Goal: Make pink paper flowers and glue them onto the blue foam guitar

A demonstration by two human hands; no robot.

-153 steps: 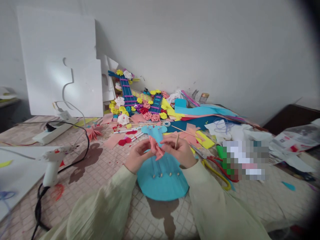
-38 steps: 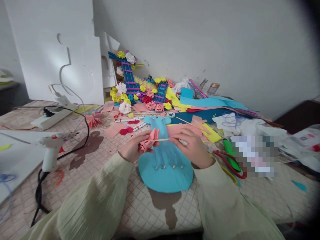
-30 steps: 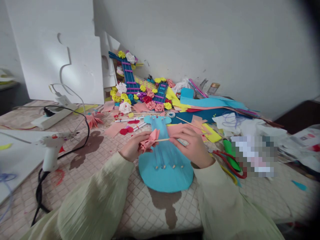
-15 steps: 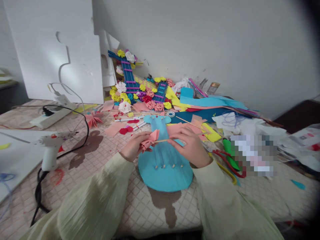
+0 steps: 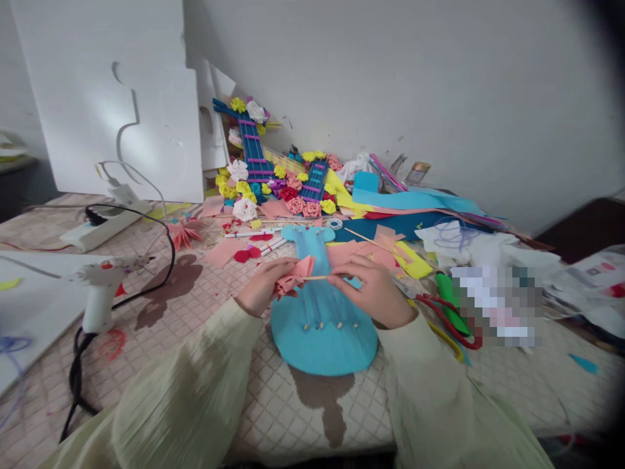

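Observation:
My left hand [image 5: 266,284] is closed around a bunched piece of pink crepe paper [image 5: 301,268], its folds fanning up past the fingers. A thin wooden stick [image 5: 316,278] runs sideways out of the paper, and my right hand [image 5: 367,286] pinches its other end. Both hands are held above a blue guitar-shaped piece [image 5: 325,352] that lies flat, with thin strings and small pegs on its body. The hands cover part of its middle.
A white glue gun [image 5: 97,293] stands on the left, its cord running to a power strip [image 5: 88,228]. Red-handled scissors [image 5: 446,319] lie right. Behind are paper flowers [image 5: 244,208], pink paper scraps [image 5: 222,253] and blue crepe paper [image 5: 420,197]. A white board [image 5: 166,130] leans at the back.
The pink paper and the stick have turned very slightly, the stick now lying more level. Both hands stay in nearly the same place.

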